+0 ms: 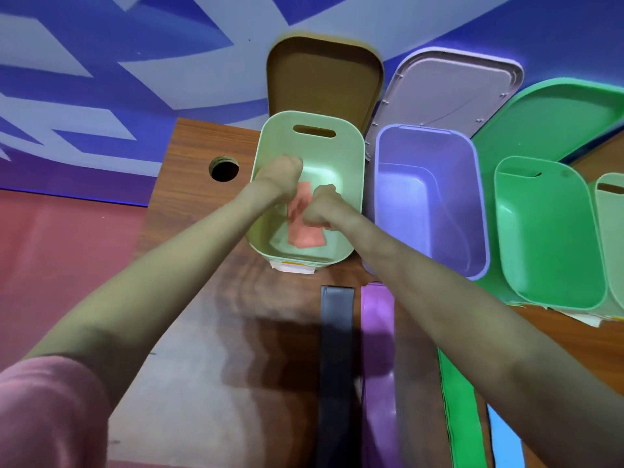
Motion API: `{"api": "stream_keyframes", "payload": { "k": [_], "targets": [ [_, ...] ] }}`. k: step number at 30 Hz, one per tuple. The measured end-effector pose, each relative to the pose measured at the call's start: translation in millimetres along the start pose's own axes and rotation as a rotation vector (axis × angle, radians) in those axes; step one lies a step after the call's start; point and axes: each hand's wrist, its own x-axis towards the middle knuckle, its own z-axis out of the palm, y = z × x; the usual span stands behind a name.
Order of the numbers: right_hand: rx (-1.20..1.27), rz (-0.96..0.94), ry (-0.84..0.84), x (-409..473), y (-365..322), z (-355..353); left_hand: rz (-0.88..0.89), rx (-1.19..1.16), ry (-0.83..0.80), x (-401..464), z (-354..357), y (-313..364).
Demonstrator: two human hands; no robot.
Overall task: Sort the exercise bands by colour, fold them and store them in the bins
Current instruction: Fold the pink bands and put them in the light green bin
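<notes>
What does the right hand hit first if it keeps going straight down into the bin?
Probably the folded pink band under the right hand, then the pale green bin floor. Depth is unclear from above.

Smooth plastic bin [305, 153] around both hands; glossy wood-grain table [202, 211] beneath; matt, rubbery-looking bands [378, 349] nearer the elbows.

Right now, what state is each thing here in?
Pink band: folded, inside the pale green bin.
Left hand: curled, down in that bin.
Right hand: curled on the pink band.
Purple bin: open.
Black band, purple band, green band: flat on the table.
</notes>
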Motion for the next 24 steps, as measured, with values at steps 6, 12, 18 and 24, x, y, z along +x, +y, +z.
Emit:
{"api": "stream_keyframes", "payload": {
  "k": [6, 12, 18, 24],
  "targets": [
    [-0.057, -0.323, 0.198, -50.9, 11.9, -26.8, 0.164, -0.268, 0.527, -63.2, -13.2, 7.6],
    [0.206, -0.649, 0.512, -121.5, 76.5, -43.4, 0.131, -0.551, 0.802, -142.8, 15.2, 35.2],
    [0.273, -0.530, 0.561, -168.6, 169.9, -24.4, 0.182, -0.525, 0.683, -187.4, 55.4, 62.2],
    [0.234, -0.287, 0.340, -183.3, 236.8, 17.5, 0.037, -0.421, 0.581, -216.2, 111.6, 82.1]
  ]
}}
